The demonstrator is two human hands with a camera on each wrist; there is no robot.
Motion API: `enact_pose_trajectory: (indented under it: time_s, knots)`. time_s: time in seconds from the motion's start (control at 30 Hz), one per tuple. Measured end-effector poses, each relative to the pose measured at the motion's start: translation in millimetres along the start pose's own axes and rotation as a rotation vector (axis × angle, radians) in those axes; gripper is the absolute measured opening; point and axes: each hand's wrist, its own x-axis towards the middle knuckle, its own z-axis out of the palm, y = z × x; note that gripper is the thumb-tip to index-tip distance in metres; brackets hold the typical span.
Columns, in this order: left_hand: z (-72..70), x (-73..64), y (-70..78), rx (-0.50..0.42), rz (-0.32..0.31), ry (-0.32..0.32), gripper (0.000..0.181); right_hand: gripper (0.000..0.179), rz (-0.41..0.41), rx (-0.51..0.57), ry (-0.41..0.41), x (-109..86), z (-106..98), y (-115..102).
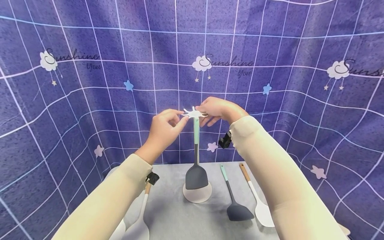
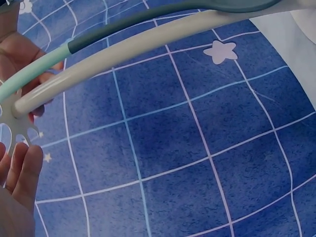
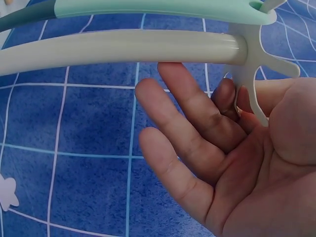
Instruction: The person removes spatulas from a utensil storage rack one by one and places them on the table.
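A white utensil stand has a round base point(image 1: 197, 196), a slim pole point(image 3: 123, 48) and a hooked top point(image 1: 195, 114). My left hand point(image 1: 166, 126) pinches the left edge of that top between thumb and fingers. On the other side, my right hand point(image 1: 220, 108) pinches an arm of it, with the remaining fingers point(image 3: 170, 158) spread loosely beneath, near the pole. From a front hook hangs a turner point(image 1: 196, 177) with a mint handle and dark grey blade; the hook tip passes through its handle hole in the right wrist view.
Right of the base lie a dark turner point(image 1: 238, 212) with a mint handle and a white spoon-like utensil point(image 1: 264, 213) with a wooden handle. At the left, partly behind my sleeve, is a white ladle-like utensil point(image 1: 139, 228). A purple-blue grid curtain point(image 1: 162, 76) hangs behind the grey table point(image 1: 168, 213).
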Motion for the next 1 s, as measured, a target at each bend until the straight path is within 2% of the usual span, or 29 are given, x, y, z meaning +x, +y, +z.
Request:
enact_pose_trajectory:
  time_s: [0.17, 0.33, 0.5, 0.73, 1.0]
  knots:
    - [-0.5, 1.7, -2.9, -0.039, -0.035, -0.001, 0.031, 0.046, 0.003, -0.017, -0.003, -1.7, -0.5, -1.4]
    - [-0.2, 1.2, -4.5, -0.090, -0.062, 0.002, 0.042, 0.047, 0.008, -0.027, -0.008, -2.7, -0.3, -1.6]
    - [1.2, 1.3, -6.2, -0.120, -0.071, 0.006, 0.043, 0.049, 0.024, -0.059, -0.003, -2.9, -1.5, -3.5]
    - [0.9, 1.9, -4.5, -0.112, -0.082, 0.001, 0.044, 0.063, 0.032, -0.139, 0.082, -2.8, 0.3, -16.3]
    - [2.6, -0.3, -4.6, -0.115, -0.102, -0.007, 0.045, 0.061, 0.012, -0.172, 0.143, 8.5, 13.2, -29.6]
